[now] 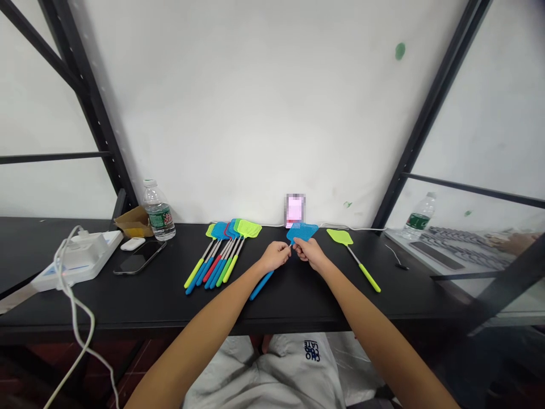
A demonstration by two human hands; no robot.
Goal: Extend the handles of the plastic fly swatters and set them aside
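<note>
The left hand (276, 256) and right hand (310, 253), both curled tight, pinch the blue swatter (302, 231) near its head — best keep it straight.

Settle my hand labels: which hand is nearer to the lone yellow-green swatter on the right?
Right. The right hand is to the left of the yellow-green swatter, apart from it; the left hand is farther left.

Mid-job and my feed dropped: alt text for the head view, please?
A left hand and a right hand hold a blue mesh-headed fly swatter near its head, at a black tabletop. A fanned group of multicoloured long-handled fly swatters lies to their left, and one lime-green fly swatter to their right.
</note>
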